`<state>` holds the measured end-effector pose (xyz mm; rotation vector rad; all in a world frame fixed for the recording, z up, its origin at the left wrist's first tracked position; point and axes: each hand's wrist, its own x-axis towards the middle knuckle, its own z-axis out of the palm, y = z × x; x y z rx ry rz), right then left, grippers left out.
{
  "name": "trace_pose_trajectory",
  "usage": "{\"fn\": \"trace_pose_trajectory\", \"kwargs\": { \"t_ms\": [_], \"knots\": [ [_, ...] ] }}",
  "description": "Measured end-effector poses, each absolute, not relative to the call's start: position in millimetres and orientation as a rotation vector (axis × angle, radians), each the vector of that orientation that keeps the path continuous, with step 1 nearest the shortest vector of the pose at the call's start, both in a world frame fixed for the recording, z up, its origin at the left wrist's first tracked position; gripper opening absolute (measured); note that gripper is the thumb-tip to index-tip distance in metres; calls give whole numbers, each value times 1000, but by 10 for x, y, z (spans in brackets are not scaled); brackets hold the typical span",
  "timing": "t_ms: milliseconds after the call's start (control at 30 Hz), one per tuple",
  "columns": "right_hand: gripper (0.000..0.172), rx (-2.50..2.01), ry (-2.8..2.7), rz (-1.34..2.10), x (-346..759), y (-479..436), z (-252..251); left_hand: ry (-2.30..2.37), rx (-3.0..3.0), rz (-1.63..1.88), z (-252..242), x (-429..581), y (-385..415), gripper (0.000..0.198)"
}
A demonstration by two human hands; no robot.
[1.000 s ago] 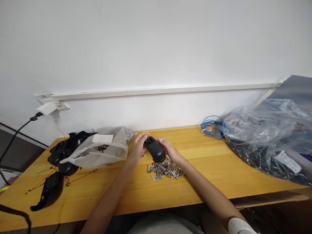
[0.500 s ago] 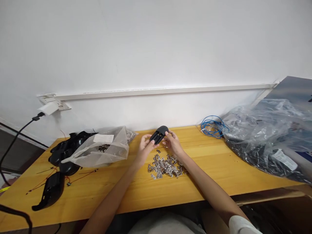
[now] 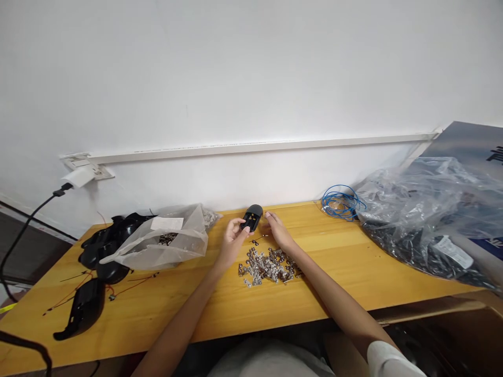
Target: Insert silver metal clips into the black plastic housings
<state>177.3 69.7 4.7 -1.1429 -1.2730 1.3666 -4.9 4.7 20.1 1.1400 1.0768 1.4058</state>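
My left hand (image 3: pixel 232 239) is closed on the lower left end of a small black plastic battery case (image 3: pixel 254 211), thumb on its front. The case has a rounded top, open slots and gold-coloured metal contacts inside, and is held tilted above the table. Just right of it is my right hand (image 3: pixel 278 230), apart from the case, its fingers loosely bent and no object visible in them. Below both hands lies a pile of small shiny metal contact pieces (image 3: pixel 267 266), with a few loose ones (image 3: pixel 255 242) nearer the case.
On the left stand a translucent bag (image 3: pixel 184 246) with metal pieces, black plastic shells (image 3: pixel 84 309) and thin red wires (image 3: pixel 133 283). A blue wire coil (image 3: pixel 340 204) and a large clear bag of black parts (image 3: pixel 408 235) are on the right. A charger (image 3: pixel 80 175) is plugged into the wall.
My right hand has let go of the black case and moved slightly right of it. The case has turned a little more upright in my left hand, showing its gold contacts.
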Motion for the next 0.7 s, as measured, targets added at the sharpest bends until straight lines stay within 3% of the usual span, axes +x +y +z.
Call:
{"fn": "trace_pose_trajectory", "kwargs": {
  "t_ms": [200, 367, 467, 567, 700],
  "knots": [
    [51, -1287, -1501, 1074, 1841, 776, -54, 1235, 1203, 1440, 104, -200, 174, 50],
    [52, -1206, -1508, 1140, 1820, 715, 33, 1211, 1352, 1467, 66, -278, 207, 42],
    [63, -1034, -1485, 1302, 1742, 598, 119, 1271, 1698, 1409, 65, -236, 118, 35],
    [69, -893, -1441, 1407, 1635, 479, 188, 1359, 2161, 1290, 88, -156, 2, 46],
    [58, -880, -1411, 1294, 1655, 455, 276, 1327, 2467, 1245, 223, -130, -88, 57]
  ]
}}
